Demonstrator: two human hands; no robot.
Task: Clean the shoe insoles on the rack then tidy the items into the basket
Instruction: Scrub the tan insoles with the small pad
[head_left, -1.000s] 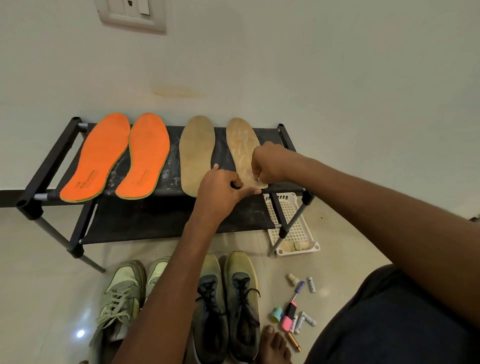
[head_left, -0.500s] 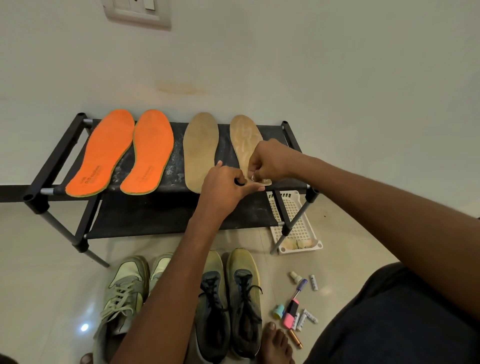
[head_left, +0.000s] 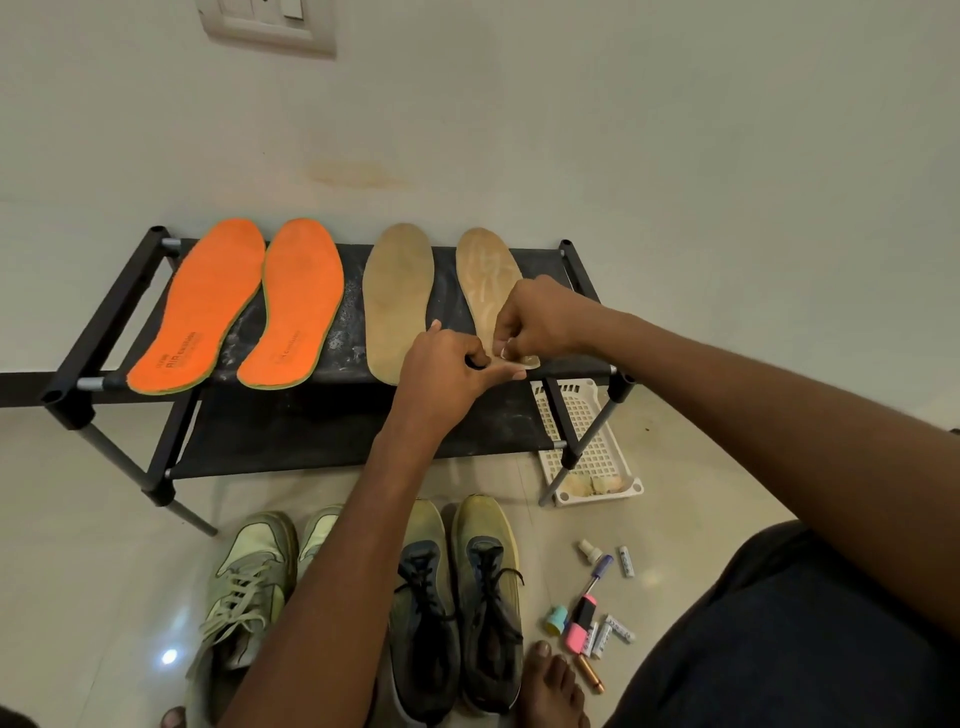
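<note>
A black two-shelf rack (head_left: 104, 322) carries two orange insoles (head_left: 208, 306) (head_left: 301, 301) and two tan insoles. My right hand (head_left: 540, 317) is curled over the heel of the right tan insole (head_left: 485, 275) and pinches a small pale piece against it. Just beside it, my left hand (head_left: 447, 374) has its fingers curled round a small dark object, and its thumb reaches to that heel. The left tan insole (head_left: 397, 301) lies untouched. A white slotted basket (head_left: 597, 441) sits on the floor under the rack's right end.
Pale green sneakers (head_left: 249, 587) and dark yellow-edged sneakers (head_left: 457, 597) stand on the floor before the rack. Right of them lie a pink highlighter (head_left: 582, 623), a purple pen (head_left: 600, 569), batteries (head_left: 626, 561) and a teal cap (head_left: 556, 618). My bare foot (head_left: 550, 686) is beside them.
Both hands stay at the heel of the right tan insole with only small shifts of the fingers. The view has drifted slightly.
</note>
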